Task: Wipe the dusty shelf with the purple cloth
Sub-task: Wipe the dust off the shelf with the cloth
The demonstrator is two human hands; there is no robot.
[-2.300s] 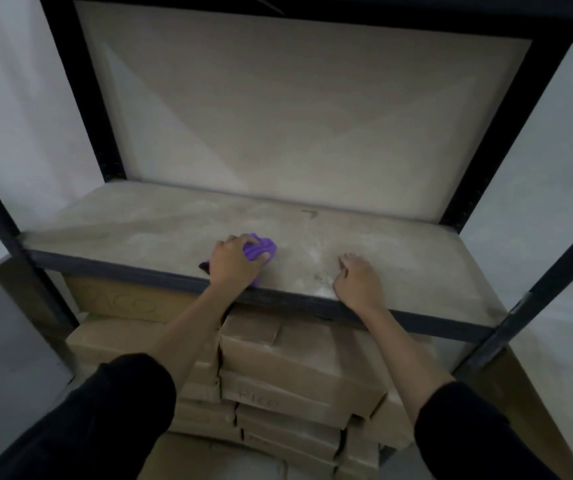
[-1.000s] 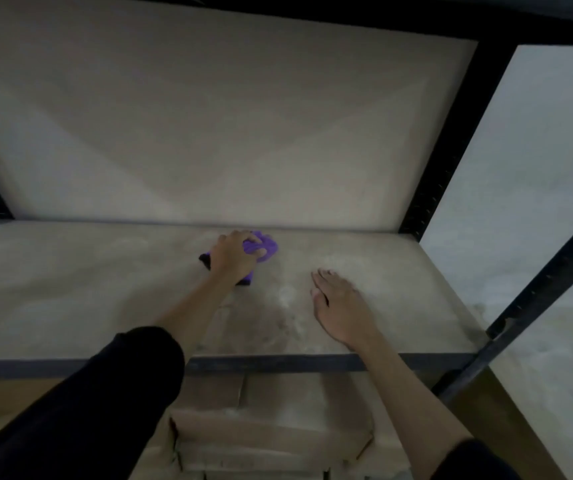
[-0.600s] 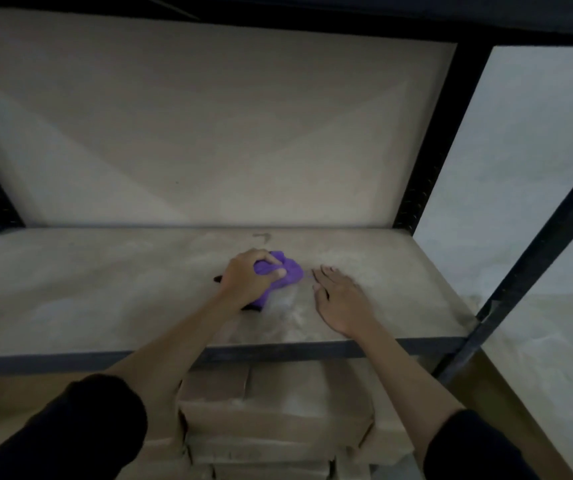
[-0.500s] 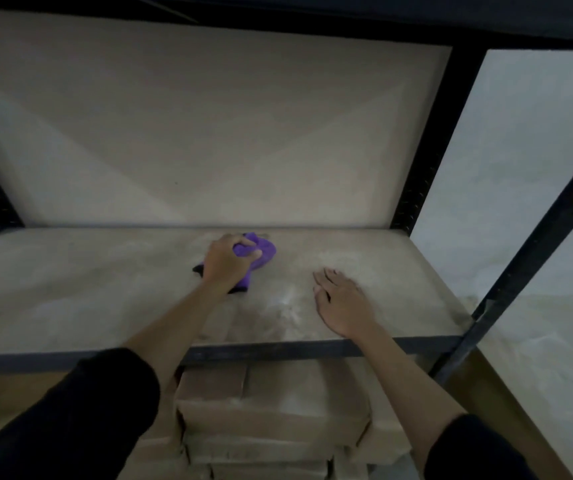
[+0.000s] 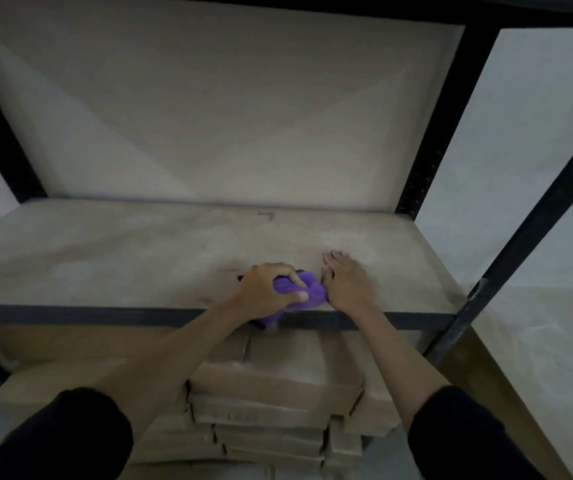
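Note:
The dusty beige shelf board (image 5: 132, 258) runs across the view inside a black metal rack. My left hand (image 5: 264, 289) grips the bunched purple cloth (image 5: 309, 294) at the shelf's front edge, right of centre. A corner of the cloth hangs over the black front rail. My right hand (image 5: 345, 282) lies flat on the board just right of the cloth, fingers straight and pointing to the back, its inner edge touching the cloth.
Black rack uprights (image 5: 427, 133) stand at the back right, front right and left. A pale back panel (image 5: 209, 116) closes the rear. Stacked cardboard boxes (image 5: 278, 386) fill the level below the shelf.
My left hand has dragged the cloth from the middle of the board back to the front edge, up against my right hand. My right hand has stayed flat on the board.

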